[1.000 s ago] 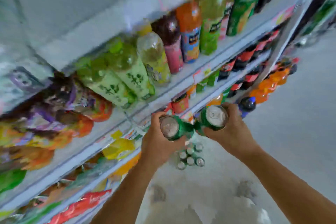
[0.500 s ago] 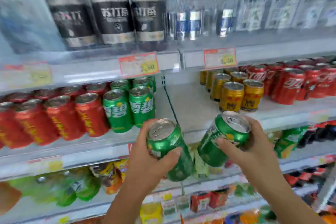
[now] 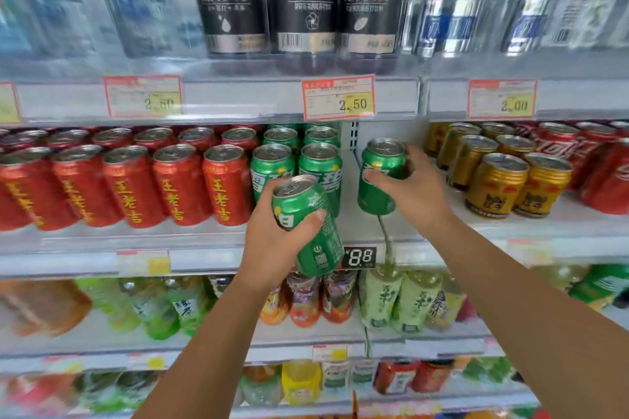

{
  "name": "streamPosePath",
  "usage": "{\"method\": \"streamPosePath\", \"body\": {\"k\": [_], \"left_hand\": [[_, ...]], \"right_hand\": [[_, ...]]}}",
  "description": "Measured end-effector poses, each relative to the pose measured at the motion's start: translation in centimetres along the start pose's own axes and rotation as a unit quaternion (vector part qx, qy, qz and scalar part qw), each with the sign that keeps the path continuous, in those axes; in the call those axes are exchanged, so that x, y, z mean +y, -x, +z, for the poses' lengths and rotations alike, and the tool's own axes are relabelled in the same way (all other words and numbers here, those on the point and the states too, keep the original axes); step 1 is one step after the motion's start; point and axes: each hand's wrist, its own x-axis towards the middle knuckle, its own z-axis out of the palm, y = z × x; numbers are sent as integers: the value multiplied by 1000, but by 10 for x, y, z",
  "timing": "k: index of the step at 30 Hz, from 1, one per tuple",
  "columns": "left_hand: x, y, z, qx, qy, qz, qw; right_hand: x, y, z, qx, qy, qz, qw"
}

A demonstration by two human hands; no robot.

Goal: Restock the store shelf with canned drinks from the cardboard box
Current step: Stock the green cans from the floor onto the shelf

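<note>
Shelf (image 3: 352, 219) of white metal, packed with cans: the left hand (image 3: 272, 241) wraps a tilted green aluminium drink can (image 3: 321, 248) out front, while the right hand (image 3: 417, 196) grips a second green can (image 3: 381, 163) upright in the bare gap (just right of the shelved green cans (image 3: 320, 163)).

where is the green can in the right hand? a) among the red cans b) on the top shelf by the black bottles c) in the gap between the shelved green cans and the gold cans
c: the right hand holds its green can upright between the shelved green cans and the gold cans.
</note>
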Motion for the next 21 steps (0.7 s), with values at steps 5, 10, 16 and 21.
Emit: {"method": "streamPosePath", "body": {"k": [5,10,16,21], "left_hand": [[-12,-4,6,14,8,-15,1000],[-21,-10,8,31,12,-4,999],[-25,-9,8,31,12,14,999],[-23,-9,10,31,22,18,999]], "right_hand": [[23,-21,9,-20,25,5,999],[41,-29,8,-72,50,44,995],[44,-54,12,-84,69,43,993],[45,-71,19,-93,96,40,990]]}}
